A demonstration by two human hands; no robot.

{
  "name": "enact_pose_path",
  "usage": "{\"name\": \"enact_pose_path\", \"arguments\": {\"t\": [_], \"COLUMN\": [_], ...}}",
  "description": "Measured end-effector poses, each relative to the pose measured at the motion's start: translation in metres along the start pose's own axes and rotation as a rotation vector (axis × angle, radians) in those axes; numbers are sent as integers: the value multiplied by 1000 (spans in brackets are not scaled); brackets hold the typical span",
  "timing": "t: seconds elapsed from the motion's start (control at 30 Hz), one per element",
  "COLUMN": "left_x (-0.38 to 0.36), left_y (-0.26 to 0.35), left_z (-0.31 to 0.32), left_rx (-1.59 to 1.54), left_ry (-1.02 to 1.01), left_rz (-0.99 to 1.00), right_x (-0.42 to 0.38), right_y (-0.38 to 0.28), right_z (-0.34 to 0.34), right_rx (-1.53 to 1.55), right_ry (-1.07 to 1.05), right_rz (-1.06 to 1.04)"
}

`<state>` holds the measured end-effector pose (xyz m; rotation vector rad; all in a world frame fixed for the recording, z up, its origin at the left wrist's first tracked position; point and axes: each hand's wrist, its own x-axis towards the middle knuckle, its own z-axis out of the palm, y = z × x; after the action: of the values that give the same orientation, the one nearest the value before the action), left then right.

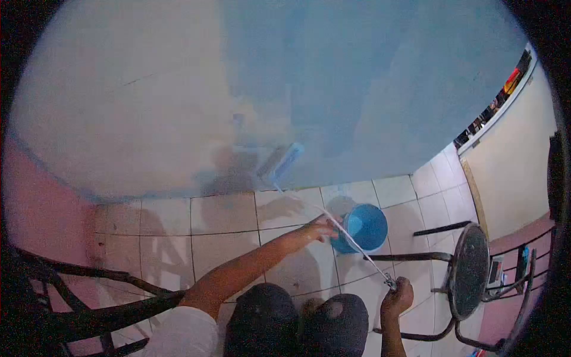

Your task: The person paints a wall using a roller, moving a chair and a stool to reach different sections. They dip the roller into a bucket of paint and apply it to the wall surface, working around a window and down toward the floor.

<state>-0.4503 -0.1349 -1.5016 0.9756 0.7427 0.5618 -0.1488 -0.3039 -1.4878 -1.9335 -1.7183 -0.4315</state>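
Note:
A paint roller with a long pale handle reaches from the blue-painted part of the wall down toward my right side. Its roller head is at the low part of the wall, tilted, and looks bluish. My left hand is curled round the middle of the handle, just left of a blue bucket. Closed in a fist, my right hand grips the handle's lower end, where something wrapped or knotted shows. The handle crosses in front of the bucket. What the bucket holds is hard to make out.
The wall is pale on the left and blue on the right. A round-seated dark chair stands at the right, and another dark chair at the left. White tiles cover the floor. A long shelf-like edge runs along the right.

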Motion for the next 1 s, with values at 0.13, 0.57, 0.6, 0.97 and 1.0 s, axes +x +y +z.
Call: {"name": "enact_pose_path", "arguments": {"t": [0.13, 0.57, 0.6, 0.97, 1.0], "left_x": [37, 87, 74, -22, -8], "left_y": [-14, -30, -29, -38, -38], "left_z": [-4, -14, -16, -77, -65], "left_rx": [-308, -581, -574, -429, -378], "left_ry": [-31, 293, 346, 845, 853], "left_rz": [126, 102, 143, 149, 126], "right_x": [7, 60, 67, 56, 50], "right_y": [-3, -18, -26, -105, -96], "right_z": [29, 11, 13, 52, 44], "right_rx": [-129, 174, 237, 483, 472], "right_ry": [37, -765, -783, -835, -891], "right_rz": [38, -160, -223, -264, -147]}}
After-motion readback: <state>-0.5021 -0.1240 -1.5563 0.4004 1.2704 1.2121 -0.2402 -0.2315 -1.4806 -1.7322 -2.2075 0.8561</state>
